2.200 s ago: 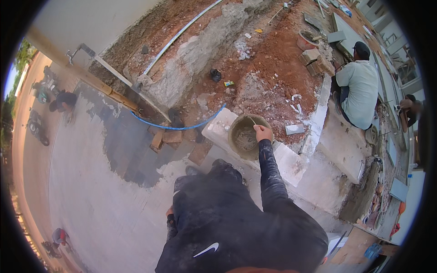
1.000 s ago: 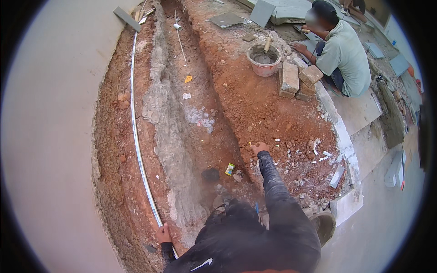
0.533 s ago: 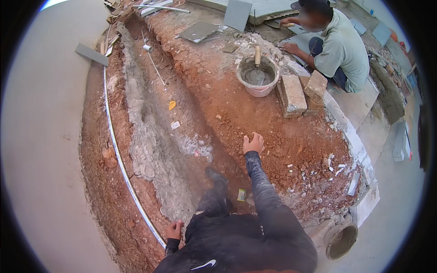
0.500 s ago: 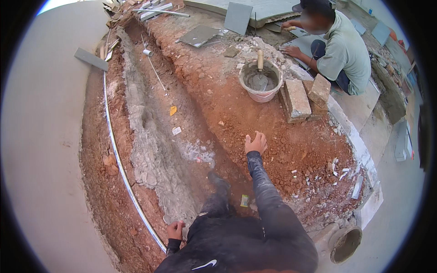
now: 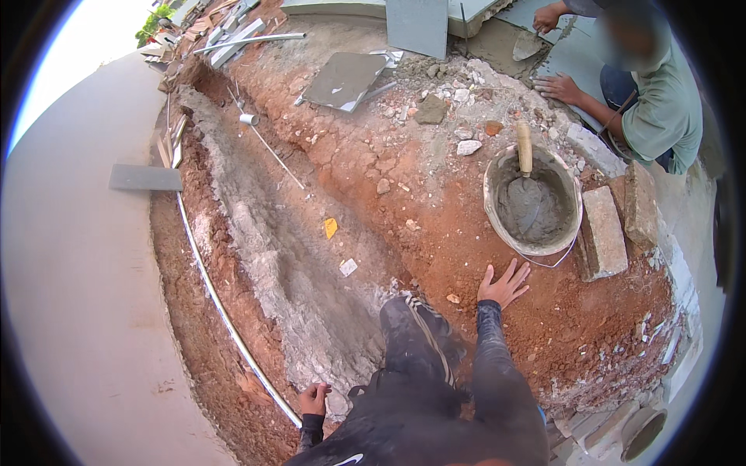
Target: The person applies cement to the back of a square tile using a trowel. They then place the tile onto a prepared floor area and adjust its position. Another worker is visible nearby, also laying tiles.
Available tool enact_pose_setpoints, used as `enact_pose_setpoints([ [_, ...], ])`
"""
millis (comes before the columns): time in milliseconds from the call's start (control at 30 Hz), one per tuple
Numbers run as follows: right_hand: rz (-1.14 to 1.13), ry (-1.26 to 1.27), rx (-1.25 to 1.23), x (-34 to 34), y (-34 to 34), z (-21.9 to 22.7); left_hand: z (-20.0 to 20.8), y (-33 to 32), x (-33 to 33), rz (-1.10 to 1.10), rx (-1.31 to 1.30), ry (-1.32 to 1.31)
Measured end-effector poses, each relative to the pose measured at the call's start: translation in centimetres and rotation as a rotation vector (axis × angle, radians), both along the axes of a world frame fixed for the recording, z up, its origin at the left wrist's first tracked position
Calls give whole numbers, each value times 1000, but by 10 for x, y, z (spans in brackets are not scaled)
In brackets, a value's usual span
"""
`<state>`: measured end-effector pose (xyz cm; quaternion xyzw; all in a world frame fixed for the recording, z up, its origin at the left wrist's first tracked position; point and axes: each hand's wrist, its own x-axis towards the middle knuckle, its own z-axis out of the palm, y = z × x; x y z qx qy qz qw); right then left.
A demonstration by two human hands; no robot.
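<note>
My right hand (image 5: 505, 286) is open with fingers spread, over the red soil just in front of a bucket (image 5: 575, 213). Grey wet mortar (image 5: 532, 206) fills part of the bucket, and a trowel with a wooden handle (image 5: 524, 147) stands in it, its blade partly sunk. The bucket's thin wire handle (image 5: 556, 262) hangs down toward my fingers; I cannot tell whether they touch it. Low beside my body, my left hand (image 5: 315, 398) has its fingers curled closed, and nothing shows in them.
Bricks (image 5: 604, 233) stand right of the bucket. A co-worker (image 5: 660, 116) crouches at far right with a trowel (image 5: 527, 46) over grey tiles. A trench (image 5: 311, 210) runs along my left, with a white pipe (image 5: 225, 311) beside the wall. Loose tile (image 5: 342, 81) lies ahead.
I have moved forward, so the bucket and bricks appear nearer and farther right. My right hand has come close to the bucket, its fingers now spread. The co-worker's trowel hand has shifted.
</note>
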<state>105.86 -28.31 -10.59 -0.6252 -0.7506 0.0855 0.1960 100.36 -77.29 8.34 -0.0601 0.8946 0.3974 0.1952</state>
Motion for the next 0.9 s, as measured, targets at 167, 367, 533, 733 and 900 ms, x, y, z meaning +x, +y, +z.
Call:
enact_pose_setpoints([
  [167,-16,-33,16,-4,5,0,-34,63,-119,-179,58,-7],
  [367,-21,-7,-5,-8,5,-7,-90,116,-279,-629,20,-49],
  [533,-158,-63,-131,-23,5,-5,-95,108,-421,-388,128,-6],
  [733,-427,108,44,-83,-4,-1,-112,123,-509,-423,166,-155],
  [900,-431,150,99,-202,-108,49,-115,208,-564,-853,165,-199],
])
